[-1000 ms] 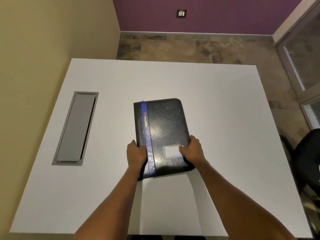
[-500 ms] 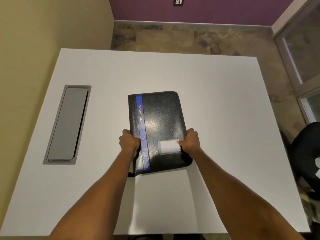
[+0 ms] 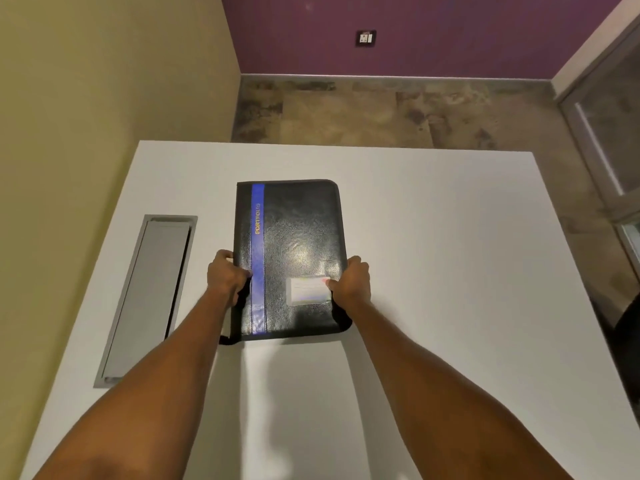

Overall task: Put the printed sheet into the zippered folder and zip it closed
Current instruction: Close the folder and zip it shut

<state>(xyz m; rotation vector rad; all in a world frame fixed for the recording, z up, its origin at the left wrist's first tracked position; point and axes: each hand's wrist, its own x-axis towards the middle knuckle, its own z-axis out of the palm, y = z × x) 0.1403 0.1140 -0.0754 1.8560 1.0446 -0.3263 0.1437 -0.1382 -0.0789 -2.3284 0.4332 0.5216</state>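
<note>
You are holding the folder (image 3: pixel 298 244) near the middle of the counter (image 3: pixel 450 271), its long sides running toward the far edge. Your left hand (image 3: pixel 225 277) is clamping the spine side by the blue stripe (image 3: pixel 257 254), and your right hand (image 3: pixel 351 284) is clamping the opposite side beside the label (image 3: pixel 308 289). On both, the fingers (image 3: pixel 223 256) are curling round the rim with thumbs on the cover. I cannot tell whether the folder is resting flat or being held just clear. A paler rectangle, probably the sheet (image 3: pixel 294 393), is lying between your forearms toward the near edge, its top touching or tucked under the folder. The folder is looking stiff, padded and fairly weighty, with a glossy cover that may slide, so gripping the rims as you are doing suits it. The zip seems to be running closed, and a dark tab (image 3: pixel 225 339) is sticking out at the near left corner, likely the place to pinch. The sheet is going to be light and floppy, so take it by an edge and feed it in flat.
</note>
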